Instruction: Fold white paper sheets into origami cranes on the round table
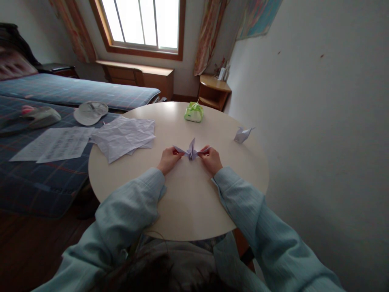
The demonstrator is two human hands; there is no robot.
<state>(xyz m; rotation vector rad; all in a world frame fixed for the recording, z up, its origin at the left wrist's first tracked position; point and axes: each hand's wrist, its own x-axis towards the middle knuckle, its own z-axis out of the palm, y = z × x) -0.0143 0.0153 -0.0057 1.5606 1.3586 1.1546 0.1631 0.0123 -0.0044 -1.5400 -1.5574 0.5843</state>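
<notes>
Pale and bare on the right, a wall (319,134) bounds the bedroom, with a plaid-covered bed (60,178) at left and a round white table (182,202) between them. Past the table's far right side, a small wooden corner cabinet (214,84) bears a few slim items on top; its open compartment is too dark to show what lies inside. At the table's left, creased white sheets (127,136) reach to the rim beside the bed, where a knock from the left sleeve (133,198) might send some sliding off. Near the far rim sits a soft green packet (193,112), its contents hidden. Both hands are narrowed to fingertip pinches at the middle of the table: the left hand (169,159) holds the left wing of a folded paper crane (191,154), the right hand (212,160) its right wing. Too strong an outward pull could tear the paper or loosen the folds where wings meet body; an uneven one could leave it lopsided. Another paper bird (242,135) stands near the table's right edge, light enough, I judge, for a stray sweep of the right arm to topple it.
</notes>
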